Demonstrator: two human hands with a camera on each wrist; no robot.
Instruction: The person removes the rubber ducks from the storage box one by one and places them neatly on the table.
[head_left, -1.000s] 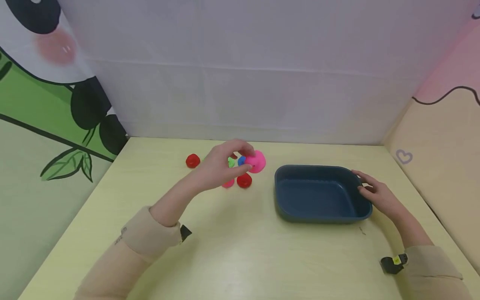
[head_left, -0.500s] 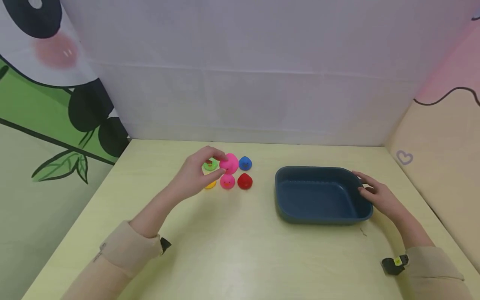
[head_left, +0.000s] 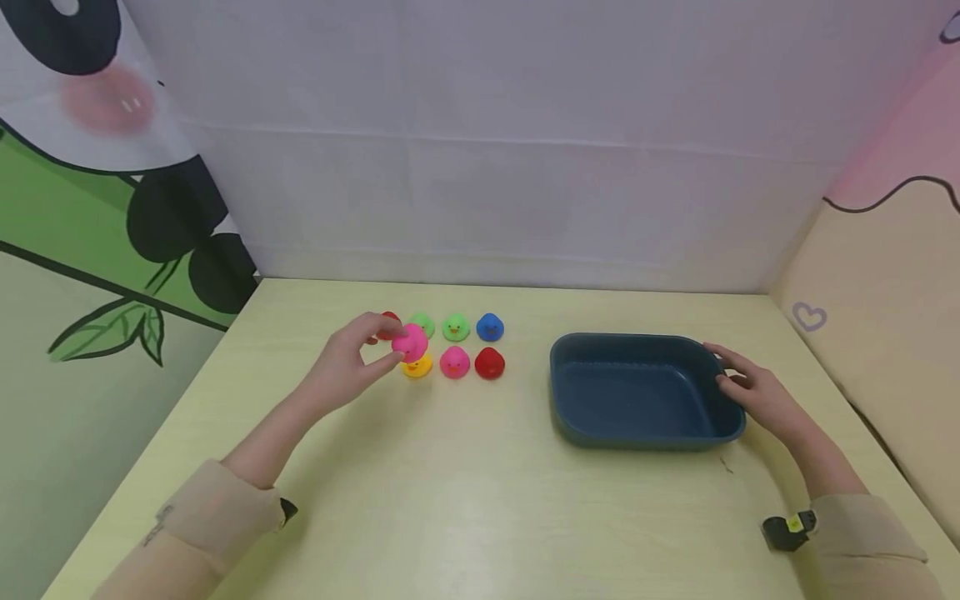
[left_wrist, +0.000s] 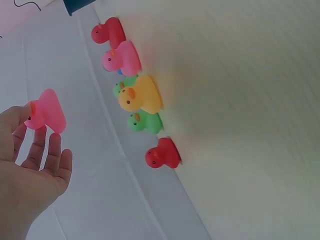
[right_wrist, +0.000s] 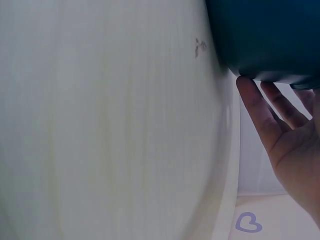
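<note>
In the head view my left hand [head_left: 348, 358] pinches a pink rubber duck [head_left: 410, 343] between thumb and fingers. The duck is held above the table, in front of the yellow duck [head_left: 417, 366] and a red duck [head_left: 389, 323]. Standing in two rows are two green ducks [head_left: 456, 327], a blue duck [head_left: 491, 327], another pink duck [head_left: 454, 362] and a second red duck [head_left: 490, 363]. My right hand [head_left: 757, 396] holds the right end of a dark blue plastic basin [head_left: 645, 442], thumb over the rim; its fingers [right_wrist: 257, 107] touch the outer wall.
The basin stands right of the ducks with nothing visible inside. A light wooden table [head_left: 480, 508] lies under everything, with a white cloth [head_left: 525, 208] behind it. Printed panels [head_left: 112, 333] rise at both sides. A small dark mark [head_left: 726, 463] is on the tabletop.
My left hand has moved left with the pink duck, passing over the rows and uncovering the green, blue and yellow ducks. The right hand and the basin have stayed in place.
</note>
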